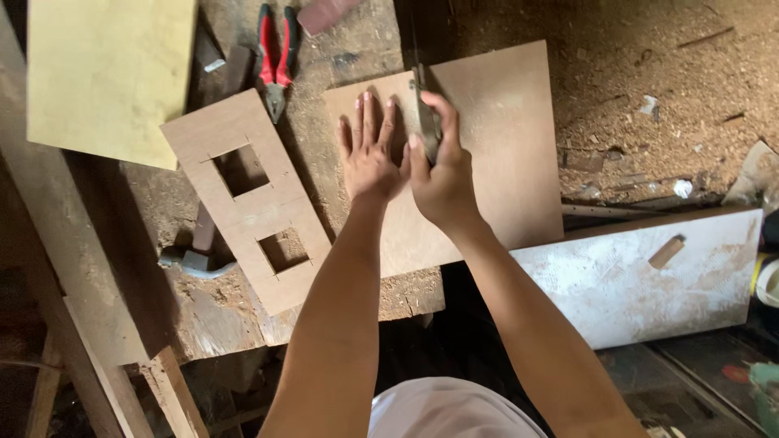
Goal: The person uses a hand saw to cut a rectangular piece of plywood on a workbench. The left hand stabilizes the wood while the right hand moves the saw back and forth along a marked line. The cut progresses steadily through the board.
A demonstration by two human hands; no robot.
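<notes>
On the bench, the left hand lies flat, fingers spread, on the plywood sheet; just right, the right hand grips a saw handle, its blade's long axis running far-near.

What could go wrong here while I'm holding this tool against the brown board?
The left hand lies flat on the brown rectangular plywood board right beside the metal tool gripped by the right hand; a slip could catch those fingers. The board overhangs the sawdust-covered workbench and could tip.
</notes>
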